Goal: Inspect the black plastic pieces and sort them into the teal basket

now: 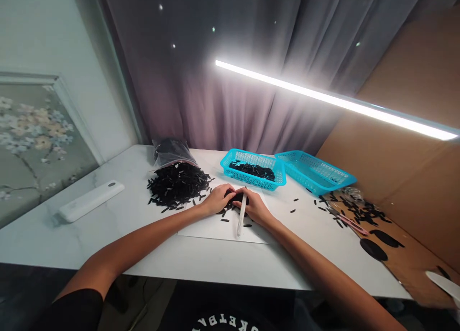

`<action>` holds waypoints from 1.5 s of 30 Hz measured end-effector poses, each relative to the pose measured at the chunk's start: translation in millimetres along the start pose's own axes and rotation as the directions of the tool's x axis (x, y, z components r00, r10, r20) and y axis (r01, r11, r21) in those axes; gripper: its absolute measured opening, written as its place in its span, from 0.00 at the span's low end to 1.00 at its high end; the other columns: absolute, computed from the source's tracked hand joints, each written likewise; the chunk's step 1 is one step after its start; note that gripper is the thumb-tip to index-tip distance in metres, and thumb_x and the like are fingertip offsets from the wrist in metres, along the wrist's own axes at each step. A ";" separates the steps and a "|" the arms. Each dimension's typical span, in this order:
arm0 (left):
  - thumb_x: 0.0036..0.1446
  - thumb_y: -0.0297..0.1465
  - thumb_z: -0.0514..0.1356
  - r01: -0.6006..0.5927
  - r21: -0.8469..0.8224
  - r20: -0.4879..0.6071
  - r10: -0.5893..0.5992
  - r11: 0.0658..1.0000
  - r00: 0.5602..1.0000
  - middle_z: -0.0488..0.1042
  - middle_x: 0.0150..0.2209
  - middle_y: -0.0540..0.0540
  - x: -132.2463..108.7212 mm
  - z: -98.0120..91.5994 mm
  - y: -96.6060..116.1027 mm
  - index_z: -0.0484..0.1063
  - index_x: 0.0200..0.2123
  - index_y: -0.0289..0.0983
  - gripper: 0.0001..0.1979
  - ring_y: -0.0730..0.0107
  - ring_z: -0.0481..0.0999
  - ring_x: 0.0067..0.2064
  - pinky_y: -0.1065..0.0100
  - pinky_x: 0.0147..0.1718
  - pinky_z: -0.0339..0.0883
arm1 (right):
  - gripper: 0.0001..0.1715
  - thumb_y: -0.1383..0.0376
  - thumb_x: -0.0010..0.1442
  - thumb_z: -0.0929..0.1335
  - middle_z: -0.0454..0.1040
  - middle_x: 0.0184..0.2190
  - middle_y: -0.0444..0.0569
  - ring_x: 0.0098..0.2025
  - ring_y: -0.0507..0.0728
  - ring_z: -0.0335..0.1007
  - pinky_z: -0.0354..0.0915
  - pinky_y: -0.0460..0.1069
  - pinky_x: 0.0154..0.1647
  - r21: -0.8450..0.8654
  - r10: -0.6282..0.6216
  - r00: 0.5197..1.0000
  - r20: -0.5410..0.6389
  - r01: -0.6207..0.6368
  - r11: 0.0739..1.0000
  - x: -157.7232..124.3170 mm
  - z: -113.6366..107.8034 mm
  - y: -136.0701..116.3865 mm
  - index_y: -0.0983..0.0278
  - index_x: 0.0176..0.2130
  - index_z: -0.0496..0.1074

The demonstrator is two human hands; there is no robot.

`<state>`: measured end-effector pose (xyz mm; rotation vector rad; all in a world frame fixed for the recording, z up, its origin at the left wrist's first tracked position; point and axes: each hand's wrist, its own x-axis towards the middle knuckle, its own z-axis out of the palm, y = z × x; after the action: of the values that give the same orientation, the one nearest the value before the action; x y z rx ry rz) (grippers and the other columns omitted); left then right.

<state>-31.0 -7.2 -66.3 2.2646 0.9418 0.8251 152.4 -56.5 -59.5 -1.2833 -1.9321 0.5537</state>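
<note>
Table (143, 245), white, marbled. White sheet (212, 229) lies near the front edge. Both hands meet over its far part.

Right hand (254, 206): fingers closed around a white stick (240, 218), which slants down onto the sheet.

Left hand (216, 199): fingers curled against a small black piece (235, 197) between the two hands. Whether it is clamped cannot be told.

Loose black bits lie on the sheet beside the hands.

Left, apart: white remote (91, 200).

Beyond the left hand: pile of black pieces (178, 182), spilling from a clear bag (170, 151).

Beyond the right hand: two cyan baskets, the nearer basket (251, 180) holding black pieces, the further basket (319, 189) just beside it.
</note>
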 end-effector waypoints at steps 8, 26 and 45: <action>0.67 0.37 0.58 -0.001 -0.115 0.091 0.012 0.993 0.996 0.79 0.45 0.43 1.1 -16.2 0.7 0.75 0.47 0.35 0.13 0.63 0.79 0.47 0.62 0.48 0.72 | 0.11 0.57 0.59 0.70 0.79 0.31 0.48 0.34 0.60 0.73 0.65 0.54 0.39 0.081 -0.002 1.000 -0.003 0.002 0.997 10.6 -10.1 4.6 0.62 0.37 0.76; 0.58 0.28 0.68 -0.073 -0.177 -0.057 0.064 0.981 0.996 0.81 0.33 0.51 44.5 -30.0 15.4 0.79 0.35 0.39 0.02 0.69 0.79 0.36 0.66 0.40 0.71 | 0.15 0.51 0.60 0.72 0.81 0.40 0.51 0.43 0.62 0.76 0.69 0.57 0.47 0.509 0.341 0.939 0.046 -0.316 0.801 28.0 -33.4 8.0 0.58 0.34 0.81; 0.56 0.23 0.68 -0.218 -0.108 -0.153 0.201 0.970 0.968 0.82 0.32 0.51 49.2 -35.6 33.6 0.80 0.37 0.37 0.05 0.73 0.79 0.35 0.70 0.37 0.72 | 0.19 0.50 0.62 0.71 0.80 0.27 0.47 0.32 0.56 0.72 0.67 0.49 0.37 0.641 0.446 0.881 0.158 -0.435 0.632 19.6 -46.3 -7.8 0.60 0.28 0.80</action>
<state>-14.1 18.4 -4.0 2.2464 0.6963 1.1171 179.0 -43.9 -18.0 -1.2451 -1.1770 1.3434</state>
